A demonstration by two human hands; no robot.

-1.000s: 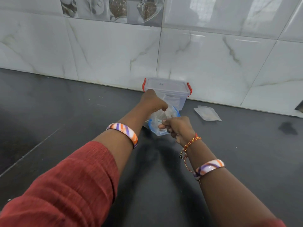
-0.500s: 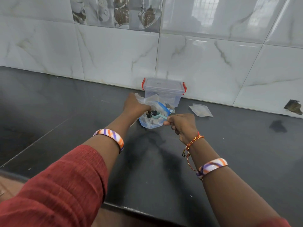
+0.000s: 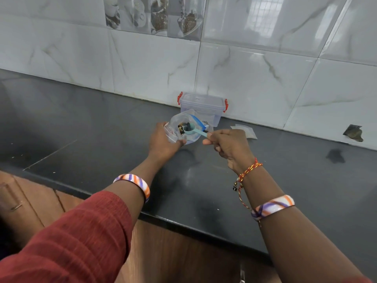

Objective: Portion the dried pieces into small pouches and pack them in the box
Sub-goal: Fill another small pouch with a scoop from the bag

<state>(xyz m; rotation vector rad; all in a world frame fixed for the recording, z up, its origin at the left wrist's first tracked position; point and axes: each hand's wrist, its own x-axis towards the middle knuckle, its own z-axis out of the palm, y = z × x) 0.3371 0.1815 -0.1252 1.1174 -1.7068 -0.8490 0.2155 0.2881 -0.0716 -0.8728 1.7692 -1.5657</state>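
Note:
My left hand (image 3: 163, 140) grips a clear zip bag (image 3: 184, 124) with a blue seal strip, holding its mouth open above the counter. Dark and yellowish dried pieces (image 3: 181, 127) lie inside it. My right hand (image 3: 225, 145) pinches the handle of a small teal scoop (image 3: 193, 131) whose bowl is inside the bag's mouth. Behind the bag, against the wall, stands a clear plastic box (image 3: 204, 106) with red clips and its lid on. Small clear pouches (image 3: 245, 131) lie flat on the counter to the right of the box.
The dark counter (image 3: 102, 139) runs along a white tiled wall. Its front edge (image 3: 183, 223) is near me, with wooden cabinet fronts below. A dark chipped patch (image 3: 353, 135) marks the wall's base at the far right.
My left hand has pulled the bag left and toward me, away from the box, and opened its mouth. The scoop in my right hand now sits inside the bag. The view has tilted down.

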